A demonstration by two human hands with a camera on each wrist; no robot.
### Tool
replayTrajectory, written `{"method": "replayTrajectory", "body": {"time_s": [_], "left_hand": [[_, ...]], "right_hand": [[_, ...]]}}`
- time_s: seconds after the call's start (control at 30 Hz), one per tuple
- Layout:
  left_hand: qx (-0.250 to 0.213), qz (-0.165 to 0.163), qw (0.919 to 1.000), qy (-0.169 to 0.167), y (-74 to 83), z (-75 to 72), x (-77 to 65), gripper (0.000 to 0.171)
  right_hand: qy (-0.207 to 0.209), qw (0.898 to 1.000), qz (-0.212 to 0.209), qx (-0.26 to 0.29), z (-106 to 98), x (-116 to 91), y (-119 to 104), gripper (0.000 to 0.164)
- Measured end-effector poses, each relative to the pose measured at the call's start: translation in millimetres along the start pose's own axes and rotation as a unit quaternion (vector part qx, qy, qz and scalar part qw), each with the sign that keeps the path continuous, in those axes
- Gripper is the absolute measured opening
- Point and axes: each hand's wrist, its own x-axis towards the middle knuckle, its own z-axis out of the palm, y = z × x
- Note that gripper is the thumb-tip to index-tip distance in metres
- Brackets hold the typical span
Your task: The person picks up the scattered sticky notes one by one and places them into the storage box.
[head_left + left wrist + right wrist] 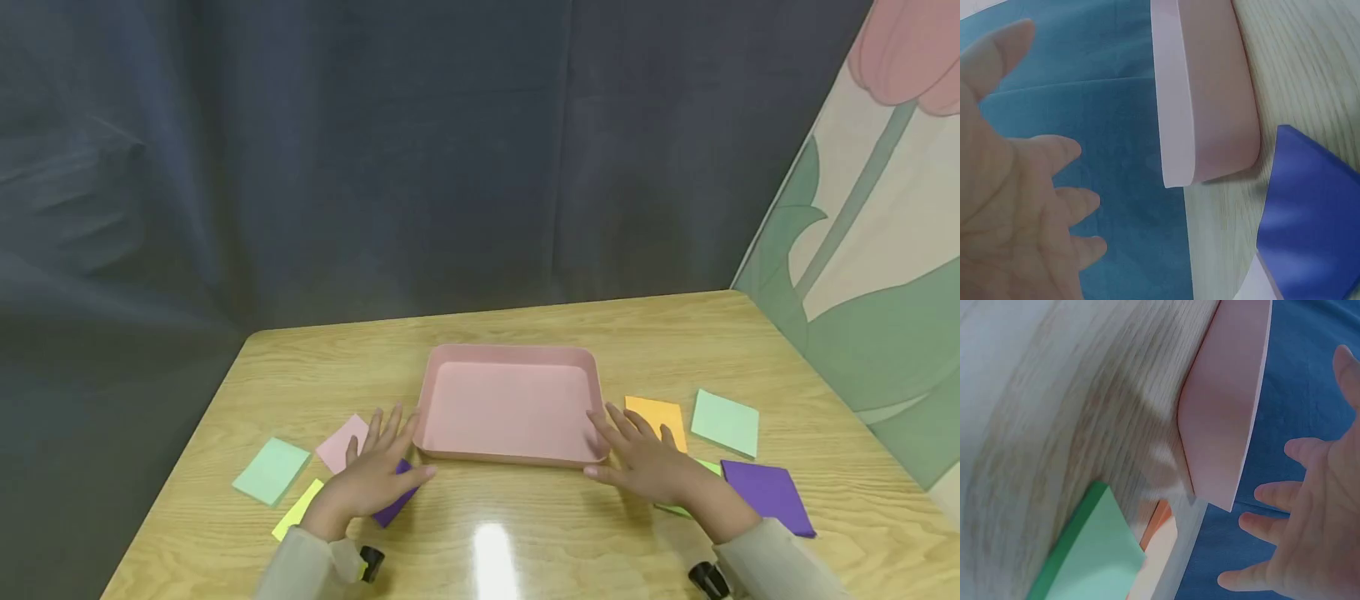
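A shallow pink tray [517, 404] sits mid-table with nothing in it. My left hand [375, 475] hovers by its near left corner, fingers spread, above a purple sticky note pad [393, 510] and a pink pad [343, 444], both partly hidden. Over the tray's near right corner is my right hand [648, 467], also spread and holding nothing. Beneath its wrist a green pad [708, 467] shows in part, with an orange pad [660, 414] just beyond. In the left wrist view the tray wall [1222, 94] stands apart from the fingers.
On the left lie a mint pad [272, 471] and a yellow pad [297, 510]. To the right are another mint pad [725, 423] and a larger purple pad [770, 498]. A dark curtain [450, 167] hangs behind the wooden table [337, 358]; a flower-patterned panel [885, 333] borders it on the right.
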Motion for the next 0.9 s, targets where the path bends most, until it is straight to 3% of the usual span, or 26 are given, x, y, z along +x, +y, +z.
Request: {"method": "replayTrajectory", "body": {"time_s": [0.23, 0.5, 0.9], "left_hand": [[-0.001, 0.0, 0.9999, 0.013, 1.0, 6.7, 5.9, 0.077], [-0.004, -0.017, 0.9998, 0.009, -1.0, 13.9, 11.9, 0.075], [-0.017, -0.018, 0.9997, 0.009, -3.3, 20.7, 28.1, 0.078]], "right_hand": [[-0.002, 1.0, 0.004, -0.002, 4, 5, 3, 0.075], [0.001, 1.0, 0.015, 0.0, 9, 9, 6, 0.077], [-0.002, 0.999, 0.036, 0.013, 16, 18, 14, 0.078]]}}
